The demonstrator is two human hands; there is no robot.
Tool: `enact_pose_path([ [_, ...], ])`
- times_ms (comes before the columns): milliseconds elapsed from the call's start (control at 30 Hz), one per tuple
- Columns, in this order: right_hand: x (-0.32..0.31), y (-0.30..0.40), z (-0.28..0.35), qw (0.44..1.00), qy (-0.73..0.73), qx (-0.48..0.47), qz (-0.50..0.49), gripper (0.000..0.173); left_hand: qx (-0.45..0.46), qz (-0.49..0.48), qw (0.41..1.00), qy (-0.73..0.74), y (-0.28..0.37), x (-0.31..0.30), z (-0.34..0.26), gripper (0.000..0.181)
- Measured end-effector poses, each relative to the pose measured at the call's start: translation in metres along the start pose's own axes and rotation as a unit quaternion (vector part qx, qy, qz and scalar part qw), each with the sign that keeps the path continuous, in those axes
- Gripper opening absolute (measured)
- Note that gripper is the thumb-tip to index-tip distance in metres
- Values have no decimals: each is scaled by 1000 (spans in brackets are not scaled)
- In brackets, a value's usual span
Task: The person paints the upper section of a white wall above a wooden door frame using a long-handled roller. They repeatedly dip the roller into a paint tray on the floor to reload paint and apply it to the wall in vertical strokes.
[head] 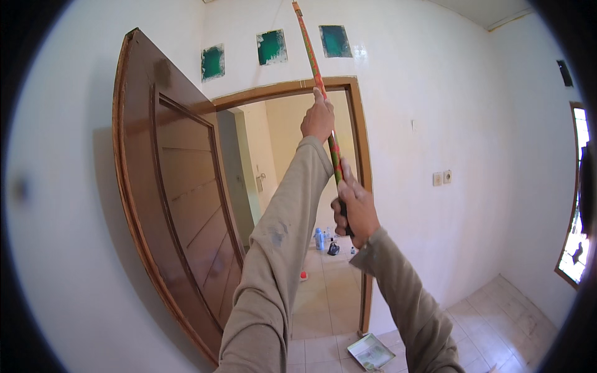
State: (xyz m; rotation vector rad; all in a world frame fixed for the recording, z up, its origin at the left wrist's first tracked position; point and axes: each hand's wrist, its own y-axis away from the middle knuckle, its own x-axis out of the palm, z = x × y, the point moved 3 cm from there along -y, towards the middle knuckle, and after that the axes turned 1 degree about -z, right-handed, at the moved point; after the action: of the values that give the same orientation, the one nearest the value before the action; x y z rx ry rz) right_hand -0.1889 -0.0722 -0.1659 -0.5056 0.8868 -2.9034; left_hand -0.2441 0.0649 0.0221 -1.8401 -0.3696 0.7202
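Observation:
Both hands grip a long pole (306, 42) with a red and green pattern. My left hand (318, 117) is wrapped around it higher up, in front of the top of the doorway. Lower down, my right hand (360, 207) closes around its dark lower end. The pole tilts up and away, and its far end runs out of view at the top. Behind it, a white wall (419, 102) carries several green panels (271, 47) with white smears at their edges, above a brown door frame (289, 89).
A brown wooden door (186, 186) stands open on the left. A paint tray (371, 353) lies on the tiled floor (322, 349) by the doorway. Beyond it are a blue bottle (319, 238) and a black bag (333, 248). A socket (447, 176) and window (576, 196) are rightward.

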Motion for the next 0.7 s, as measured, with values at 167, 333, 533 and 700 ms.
enact_pose_path([
  [167,-8,52,-61,999,2,35,-15,53,-46,32,998,-28,51,10,27,58],
  [333,-27,109,-109,996,5,79,-36,54,-44,49,998,9,109,23,28,57],
  [533,-49,167,-153,992,41,108,-41,56,-78,82,992,58,190,27,23,59],
  [700,-62,222,-189,988,31,138,-62,57,-77,73,989,107,261,40,31,62],
])
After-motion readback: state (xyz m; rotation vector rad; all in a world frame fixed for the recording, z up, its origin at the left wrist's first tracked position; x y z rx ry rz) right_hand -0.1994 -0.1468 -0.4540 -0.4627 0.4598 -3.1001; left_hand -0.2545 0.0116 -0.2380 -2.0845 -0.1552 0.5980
